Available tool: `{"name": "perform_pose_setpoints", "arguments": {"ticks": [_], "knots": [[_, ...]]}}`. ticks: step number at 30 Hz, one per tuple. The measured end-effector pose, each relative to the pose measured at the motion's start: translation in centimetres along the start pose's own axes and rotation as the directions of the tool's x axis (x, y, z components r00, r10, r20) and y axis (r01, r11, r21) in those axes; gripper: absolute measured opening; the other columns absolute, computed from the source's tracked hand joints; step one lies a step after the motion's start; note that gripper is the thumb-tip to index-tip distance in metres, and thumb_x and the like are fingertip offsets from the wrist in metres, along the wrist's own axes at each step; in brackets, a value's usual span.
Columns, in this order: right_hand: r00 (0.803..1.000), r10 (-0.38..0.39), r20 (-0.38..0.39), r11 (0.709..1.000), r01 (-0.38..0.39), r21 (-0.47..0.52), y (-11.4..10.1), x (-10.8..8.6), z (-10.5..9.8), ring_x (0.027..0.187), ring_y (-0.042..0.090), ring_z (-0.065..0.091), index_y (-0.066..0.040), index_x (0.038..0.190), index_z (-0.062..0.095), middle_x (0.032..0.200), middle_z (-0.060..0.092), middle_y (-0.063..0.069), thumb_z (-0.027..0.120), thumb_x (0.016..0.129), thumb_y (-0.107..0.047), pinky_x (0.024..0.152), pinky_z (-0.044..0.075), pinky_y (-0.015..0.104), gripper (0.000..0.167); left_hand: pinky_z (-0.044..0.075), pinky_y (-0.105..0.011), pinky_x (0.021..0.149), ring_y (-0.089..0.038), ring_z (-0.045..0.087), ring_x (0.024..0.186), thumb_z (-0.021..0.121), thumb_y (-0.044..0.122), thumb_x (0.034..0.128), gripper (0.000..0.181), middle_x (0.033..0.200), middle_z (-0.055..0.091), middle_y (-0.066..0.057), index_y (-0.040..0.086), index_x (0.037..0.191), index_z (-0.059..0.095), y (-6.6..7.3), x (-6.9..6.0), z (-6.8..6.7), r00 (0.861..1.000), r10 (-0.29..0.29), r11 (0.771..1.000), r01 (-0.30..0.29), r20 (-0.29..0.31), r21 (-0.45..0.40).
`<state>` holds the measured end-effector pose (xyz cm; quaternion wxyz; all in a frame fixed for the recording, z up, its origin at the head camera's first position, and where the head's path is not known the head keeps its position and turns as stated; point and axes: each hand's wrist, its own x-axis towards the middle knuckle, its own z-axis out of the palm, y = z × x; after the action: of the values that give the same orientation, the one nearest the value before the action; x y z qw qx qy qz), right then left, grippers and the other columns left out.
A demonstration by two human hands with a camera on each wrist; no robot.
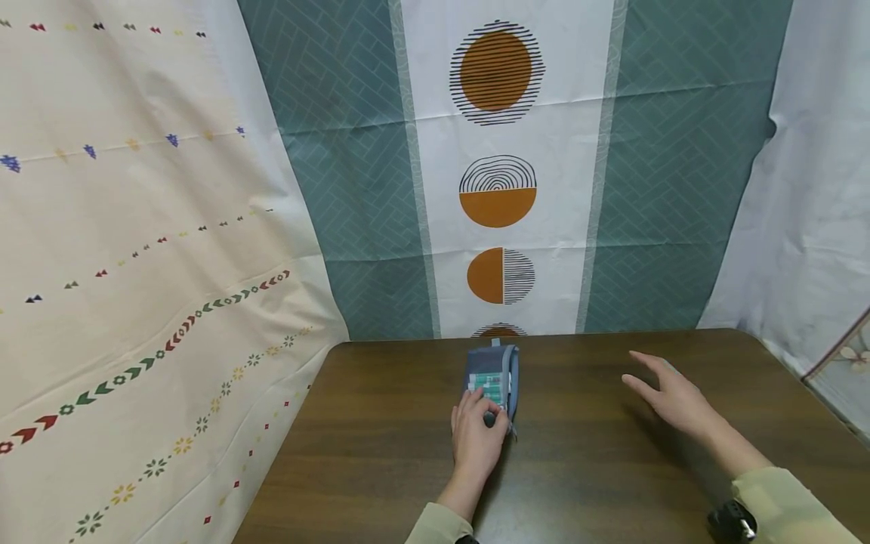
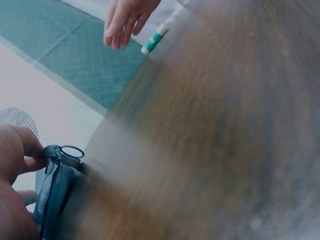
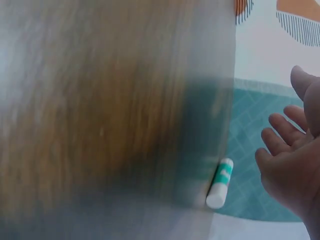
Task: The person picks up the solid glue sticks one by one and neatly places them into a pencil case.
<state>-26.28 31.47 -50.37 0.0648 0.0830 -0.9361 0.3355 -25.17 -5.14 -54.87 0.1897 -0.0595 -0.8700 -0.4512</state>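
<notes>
A grey-blue zippered pouch (image 1: 481, 361) stands near the table's far edge, with a teal-and-white patch on its front. My left hand (image 1: 477, 438) grips its near end. The left wrist view has thumb and finger pinching the pouch (image 2: 56, 187) beside a dark ring. To the right, my right hand (image 1: 676, 397) hovers over the table with spread fingers, holding nothing. A white tube with a green band, like a glue stick (image 3: 220, 184), lies near that hand at the table's edge in the right wrist view. The head view does not plainly show it.
The brown wooden table (image 1: 381, 453) reaches back to a teal-and-white curtain (image 1: 360, 189). A cream patterned cloth (image 1: 136, 317) hangs along the left side, and a white cloth (image 1: 809, 196) along the right.
</notes>
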Motion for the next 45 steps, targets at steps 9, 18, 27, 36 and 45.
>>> {"name": "perform_pose_setpoints", "arguments": {"ticks": [9,18,27,36,45], "knots": [[0.994,-0.011,-0.11,0.998,0.005,-0.055,2.4,-0.4,-1.4,0.139,0.067,0.043,0.013,0.158,0.042,0.156,0.041,0.045,0.062,0.114,-0.038,0.104,0.039,0.08,0.07,0.028,-0.078,0.122,-0.048,0.053,0.148,0.081,0.012,0.0916,0.024,0.146,0.069,-0.02,0.022,0.075,0.067,0.1,0.1,-0.1,1.0,0.0,1.0,0.0,0.002,-0.003],[0.98,0.029,-0.196,0.997,-0.042,-0.063,4.4,-1.2,-2.1,0.138,0.07,0.039,0.018,0.153,0.043,0.152,0.04,0.049,0.061,0.115,-0.035,0.104,0.035,0.083,0.068,0.028,-0.077,0.122,-0.047,0.053,0.148,0.08,0.013,0.0921,0.022,0.147,0.069,-0.02,0.021,0.075,0.067,0.1,0.1,-0.1,1.0,-0.006,1.0,0.006,0.011,0.015],[0.964,0.049,-0.261,0.994,-0.073,-0.083,6.7,-1.6,-2.3,0.136,0.071,0.037,0.019,0.148,0.046,0.148,0.041,0.05,0.06,0.114,-0.033,0.106,0.033,0.083,0.064,0.027,-0.077,0.122,-0.047,0.053,0.148,0.079,0.012,0.0921,0.022,0.147,0.068,-0.02,0.02,0.075,0.067,0.2,0.0,-0.1,1.0,-0.007,1.0,0.007,0.006,0.006],[0.976,0.126,-0.176,0.986,-0.143,-0.088,7.6,-1.9,-2.9,0.136,0.073,0.034,0.024,0.15,0.039,0.147,0.036,0.055,0.056,0.115,-0.039,0.105,0.033,0.083,0.074,0.027,-0.077,0.123,-0.047,0.053,0.148,0.08,0.012,0.0919,0.023,0.147,0.069,-0.02,0.021,0.075,0.067,0.3,-0.1,0.0,1.0,-0.016,1.0,0.015,0.009,0.006],[0.983,0.119,-0.143,0.983,-0.137,-0.125,8.2,-1.8,-3.2,0.129,0.072,0.042,0.028,0.143,0.043,0.14,0.043,0.055,0.063,0.112,-0.033,0.101,0.04,0.08,0.071,0.027,-0.077,0.122,-0.047,0.053,0.148,0.08,0.012,0.0919,0.023,0.147,0.068,-0.02,0.021,0.075,0.067,0.3,-0.1,-0.1,1.0,-0.013,1.0,0.013,0.006,0.003]]}}
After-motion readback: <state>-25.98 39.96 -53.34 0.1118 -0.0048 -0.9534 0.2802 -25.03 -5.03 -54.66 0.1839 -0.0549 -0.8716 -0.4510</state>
